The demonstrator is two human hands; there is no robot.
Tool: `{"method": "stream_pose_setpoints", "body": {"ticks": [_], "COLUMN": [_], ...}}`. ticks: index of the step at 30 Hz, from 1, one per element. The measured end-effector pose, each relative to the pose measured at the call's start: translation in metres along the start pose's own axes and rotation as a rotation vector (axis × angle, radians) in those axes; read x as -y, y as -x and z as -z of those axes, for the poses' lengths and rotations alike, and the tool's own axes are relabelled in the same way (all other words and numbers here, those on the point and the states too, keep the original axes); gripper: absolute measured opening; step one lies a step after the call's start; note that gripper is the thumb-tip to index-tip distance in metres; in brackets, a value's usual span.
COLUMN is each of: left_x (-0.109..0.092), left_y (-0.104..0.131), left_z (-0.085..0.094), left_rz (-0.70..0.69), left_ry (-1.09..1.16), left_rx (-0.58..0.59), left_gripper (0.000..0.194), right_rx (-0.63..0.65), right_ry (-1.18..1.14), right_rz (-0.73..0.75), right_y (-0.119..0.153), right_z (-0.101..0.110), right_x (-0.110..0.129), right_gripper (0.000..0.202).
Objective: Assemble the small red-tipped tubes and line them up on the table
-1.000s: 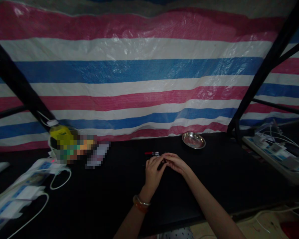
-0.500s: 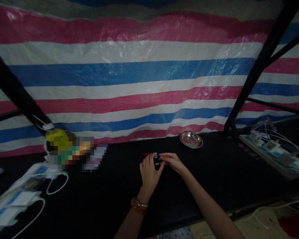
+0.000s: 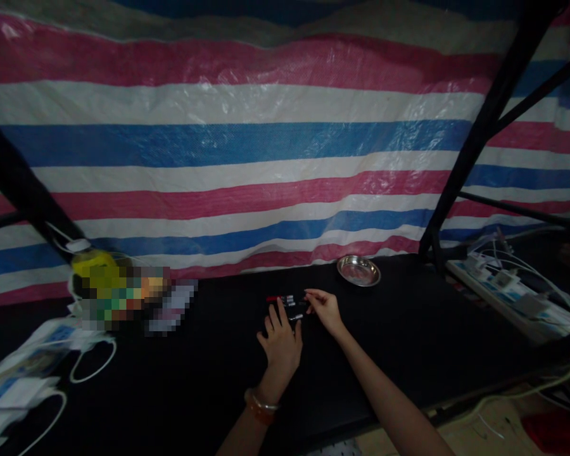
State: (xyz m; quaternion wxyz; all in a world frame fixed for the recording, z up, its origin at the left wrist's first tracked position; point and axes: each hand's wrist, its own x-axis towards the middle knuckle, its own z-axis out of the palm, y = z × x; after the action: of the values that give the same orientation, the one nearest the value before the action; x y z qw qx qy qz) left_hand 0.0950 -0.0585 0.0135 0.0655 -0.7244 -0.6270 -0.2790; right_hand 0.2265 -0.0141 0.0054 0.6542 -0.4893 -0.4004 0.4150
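Note:
Several slim tube-like items lie together on the black tabletop (image 3: 194,373); the image is too dark to tell their kind. One is a red tube (image 3: 272,298) with a pale end. Below it a dark tube with a silvery end (image 3: 295,317) lies by my left fingertips. My left hand (image 3: 281,335) is spread open, palm down, over the near side of these items. Just to their right, my right hand (image 3: 327,310) has thumb and fingers pinched around something small and dark that I cannot make out.
A round shiny metal dish (image 3: 359,271) stands near the striped sheet (image 3: 247,190) at the back. Power strips with cables lie at left (image 3: 33,373) and right (image 3: 517,285). A yellow object (image 3: 95,269) and blurred-out packets sit back left. Black frame posts (image 3: 470,164) rise at both sides.
My left hand has drawn back toward me and spread its fingers, uncovering the tubes. My right hand stays pinched, slightly apart from the left. The view has shifted a little.

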Motion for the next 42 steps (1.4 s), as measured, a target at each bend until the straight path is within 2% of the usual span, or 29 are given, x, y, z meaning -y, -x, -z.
{"method": "stream_pose_setpoints", "body": {"ticks": [5, 8, 10, 12, 14, 15, 17, 21, 23, 29, 35, 42], "left_x": [0.004, 0.012, 0.018, 0.023, 0.027, 0.028, 0.029, 0.028, 0.028, 0.029, 0.031, 0.031], "left_y": [-0.013, -0.022, -0.025, -0.027, -0.027, -0.027, -0.027, -0.031, -0.033, -0.032, -0.029, -0.031], "left_z": [0.010, 0.019, 0.022, 0.024, 0.024, 0.023, 0.020, 0.012, 0.008, 0.008, 0.010, 0.011], "left_rz": [0.063, 0.069, 0.046, 0.057, 0.128, 0.167, 0.194, 0.014, -0.080, -0.196, -0.208, -0.193], "left_ry": [0.172, 0.282, 0.321, 0.350, 0.374, 0.387, 0.430, 0.580, 0.614, 0.513, 0.439, 0.464], "left_rx": [-0.138, -0.196, -0.147, -0.021, 0.104, 0.135, 0.119, -0.080, -0.136, -0.046, -0.072, -0.085], "left_gripper": [0.060, 0.037, 0.032, 0.040, 0.045, 0.046, 0.042, 0.032, 0.030, 0.026, 0.027, 0.024], "right_rx": [-0.037, -0.047, -0.051, -0.075, -0.116, -0.136, -0.163, -0.136, -0.087, 0.056, 0.086, 0.105], "right_ry": [0.027, 0.015, 0.002, 0.000, 0.025, 0.050, 0.112, 0.257, 0.318, 0.365, 0.395, 0.420], "right_rz": [0.053, 0.077, 0.090, 0.120, 0.185, 0.228, 0.316, 0.456, 0.530, 0.654, 0.697, 0.670], "right_y": [0.001, 0.001, 0.002, 0.003, 0.006, 0.007, 0.011, 0.018, 0.021, 0.025, 0.024, 0.022], "right_z": [0.001, -0.001, -0.002, -0.003, -0.004, -0.005, -0.005, -0.005, -0.006, -0.006, -0.004, -0.004], "right_x": [0.001, 0.002, 0.002, 0.004, 0.006, 0.007, 0.011, 0.018, 0.020, 0.021, 0.021, 0.018], "right_gripper": [0.032, 0.033, 0.034, 0.034, 0.031, 0.029, 0.026, 0.021, 0.020, 0.023, 0.023, 0.023]}}
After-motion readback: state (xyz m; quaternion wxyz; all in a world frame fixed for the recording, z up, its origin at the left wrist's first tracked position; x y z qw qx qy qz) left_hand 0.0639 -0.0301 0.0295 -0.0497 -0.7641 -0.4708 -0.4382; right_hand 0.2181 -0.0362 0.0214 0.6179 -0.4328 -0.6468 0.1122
